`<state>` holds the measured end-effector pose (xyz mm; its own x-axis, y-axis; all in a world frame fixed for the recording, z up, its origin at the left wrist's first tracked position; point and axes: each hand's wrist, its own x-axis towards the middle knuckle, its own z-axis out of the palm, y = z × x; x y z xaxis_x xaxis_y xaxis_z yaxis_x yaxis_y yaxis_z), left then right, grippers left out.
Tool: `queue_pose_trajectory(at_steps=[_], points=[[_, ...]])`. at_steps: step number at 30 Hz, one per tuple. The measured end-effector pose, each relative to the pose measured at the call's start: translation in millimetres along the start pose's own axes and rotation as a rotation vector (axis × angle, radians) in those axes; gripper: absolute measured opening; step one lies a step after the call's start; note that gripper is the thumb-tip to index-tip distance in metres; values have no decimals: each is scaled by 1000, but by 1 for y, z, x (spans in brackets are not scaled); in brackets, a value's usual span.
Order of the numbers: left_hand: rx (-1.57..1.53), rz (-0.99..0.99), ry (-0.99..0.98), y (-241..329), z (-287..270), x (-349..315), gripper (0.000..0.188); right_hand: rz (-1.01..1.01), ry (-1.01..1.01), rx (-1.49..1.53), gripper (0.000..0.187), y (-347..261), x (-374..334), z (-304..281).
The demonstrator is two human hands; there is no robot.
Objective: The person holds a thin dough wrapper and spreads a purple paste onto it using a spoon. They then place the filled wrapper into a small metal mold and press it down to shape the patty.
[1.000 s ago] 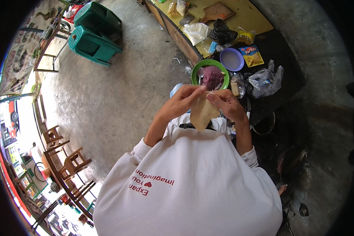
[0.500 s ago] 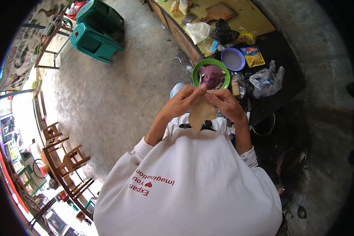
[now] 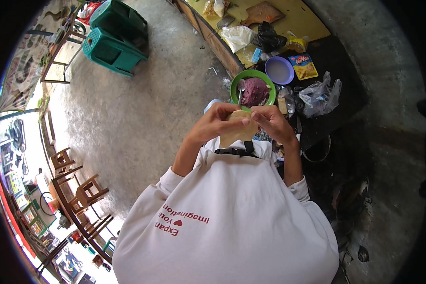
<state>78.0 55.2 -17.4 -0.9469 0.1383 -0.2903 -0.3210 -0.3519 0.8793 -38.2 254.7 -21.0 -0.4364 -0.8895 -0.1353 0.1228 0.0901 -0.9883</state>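
Between my two hands hangs a thin, pale tan sheet of dough (image 3: 233, 135), held by its upper part. My left hand (image 3: 218, 122) pinches it at the left, thumb laid across its face. On the other side my right hand (image 3: 272, 122) grips the sheet's right edge between thumb and fingers. Just beyond my hands stands a green bowl (image 3: 233, 91) with a mound of purple mash (image 3: 255, 91) in it. A metal spoon (image 3: 241, 86) leans inside the bowl's left side.
A purple bowl of cloudy liquid (image 3: 279, 71), a yellow packet (image 3: 304, 66) and a clear plastic bag (image 3: 321, 97) lie to the right. Farther off are a black bag (image 3: 270, 38), a white bag (image 3: 237, 38) and a wooden board (image 3: 262, 13). Green stools (image 3: 113, 47) stand far left.
The sheet has been raised and shifted slightly left, and more of its upper part shows. My hands have moved apart a little, the left thumb now lying across the sheet.
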Motion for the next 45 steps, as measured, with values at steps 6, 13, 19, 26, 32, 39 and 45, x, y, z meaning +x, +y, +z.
queue_pose_trajectory(at_steps=[6,13,19,26,32,39,45], points=[[113,110,19,5,1,3,34,-12,47,128,35,0,5,7],[136,157,85,2,-1,9,41,-53,159,120,35,-4,5,10],[176,122,72,8,-2,12,42,-12,88,270,31,-1,11,15],[147,145,132,5,-5,13,41,-37,251,189,22,-3,8,7],[183,170,72,9,-9,9,42,50,47,237,20,0,13,-2],[38,155,124,4,-9,10,41,-14,224,195,21,-4,13,3],[256,177,72,16,-12,9,41,61,134,260,21,-7,14,0]])
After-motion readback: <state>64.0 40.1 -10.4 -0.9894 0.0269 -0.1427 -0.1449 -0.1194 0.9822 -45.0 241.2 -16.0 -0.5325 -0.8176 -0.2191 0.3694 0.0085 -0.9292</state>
